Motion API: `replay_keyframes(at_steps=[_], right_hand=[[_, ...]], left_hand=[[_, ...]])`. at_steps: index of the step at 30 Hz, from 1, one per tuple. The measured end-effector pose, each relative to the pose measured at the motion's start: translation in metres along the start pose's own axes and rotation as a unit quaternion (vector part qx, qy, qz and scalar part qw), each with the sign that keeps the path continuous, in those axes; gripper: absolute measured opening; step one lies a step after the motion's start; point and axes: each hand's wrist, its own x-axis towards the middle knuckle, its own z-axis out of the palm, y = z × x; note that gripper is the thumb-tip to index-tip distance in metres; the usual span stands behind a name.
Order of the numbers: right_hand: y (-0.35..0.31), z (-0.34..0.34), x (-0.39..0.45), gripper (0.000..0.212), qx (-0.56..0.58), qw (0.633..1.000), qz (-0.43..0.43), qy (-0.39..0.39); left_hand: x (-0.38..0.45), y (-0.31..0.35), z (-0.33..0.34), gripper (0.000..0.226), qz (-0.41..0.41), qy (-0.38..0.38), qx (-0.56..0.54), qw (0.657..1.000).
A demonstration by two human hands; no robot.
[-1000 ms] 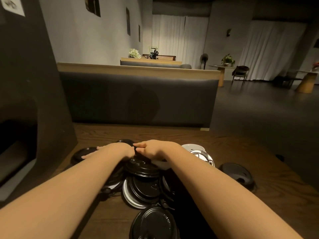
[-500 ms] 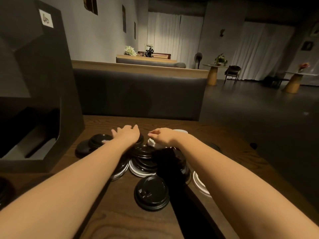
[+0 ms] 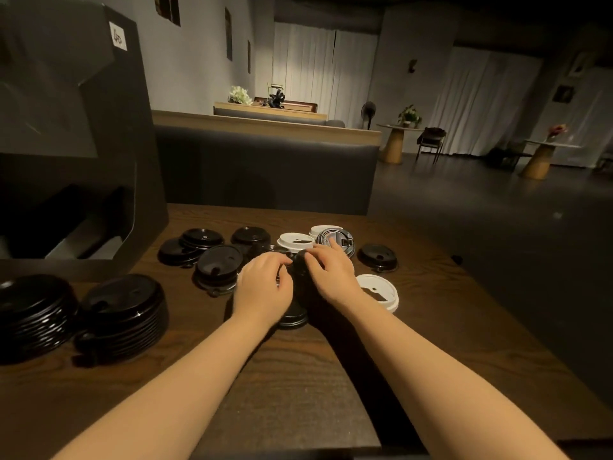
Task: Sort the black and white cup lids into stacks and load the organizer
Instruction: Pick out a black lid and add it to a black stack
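1. the person's left hand (image 3: 263, 287) and right hand (image 3: 331, 272) meet over the middle of the wooden table (image 3: 464, 327), both with fingers curled down round a short black stack of lids (image 3: 297, 293) that sits between the palms.
2. the stack lies straight ahead of the person, touching both hands; neither hand is clearly the nearer, since it is gripped from the left and right sides at once. how many lids it holds cannot be told, as the hands cover its top.
3. its axis runs upright, so the coming move looks like a straight lift with both hands, kept level.
4. the organizer (image 3: 76, 134) stands at the far left of the table, well apart from the hands; the left hand is on that side, so a carry would sweep leftward.
5. two finished black stacks (image 3: 122, 313) wait at the near left, just in front of the organizer's open slot.
6. loose black lids (image 3: 219, 263) lie just left of the hands; white lids (image 3: 295, 241) sit just beyond the fingertips, and another white lid (image 3: 378, 290) lies just right of the right wrist.
7. sorting seems about midway by this layout.
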Motion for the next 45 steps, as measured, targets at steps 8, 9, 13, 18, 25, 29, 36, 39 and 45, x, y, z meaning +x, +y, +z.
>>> replay_keyframes(at_steps=[8,9,13,18,25,29,36,39,45], right_hand=[[0.016,0.01,-0.04,0.038,0.146,0.968,0.132,0.154],[0.019,0.007,-0.041,0.039,0.169,0.957,0.16,0.175],[0.022,0.001,-0.048,0.037,0.182,0.951,0.187,0.163],[0.004,-0.001,-0.055,0.029,0.099,0.989,0.091,0.059],[-0.008,-0.003,-0.058,0.045,0.251,0.963,0.096,0.0],[-0.006,-0.003,-0.052,0.032,0.43,0.883,0.189,0.018],[-0.011,0.012,-0.057,0.025,0.311,0.936,0.159,-0.033],[-0.007,0.009,-0.056,0.025,0.188,0.973,0.117,0.062],[0.01,-0.003,-0.05,0.038,-0.001,0.977,0.201,0.068]], left_hand=[[-0.016,-0.007,-0.013,0.053,-0.092,-0.097,0.043,0.99],[-0.016,-0.007,-0.014,0.065,-0.108,-0.116,0.054,0.986],[-0.017,-0.003,-0.018,0.103,-0.105,-0.186,0.14,0.967],[-0.018,-0.003,-0.019,0.11,-0.071,-0.222,0.111,0.966],[-0.02,0.002,-0.023,0.117,0.047,-0.132,-0.03,0.99],[-0.015,0.0,-0.017,0.118,-0.131,-0.125,-0.252,0.951],[-0.011,-0.001,-0.023,0.015,-0.23,-0.102,-0.389,0.886],[-0.007,-0.005,-0.022,0.018,-0.226,-0.073,-0.359,0.903],[-0.01,-0.009,-0.016,0.019,-0.187,-0.083,-0.284,0.937]])
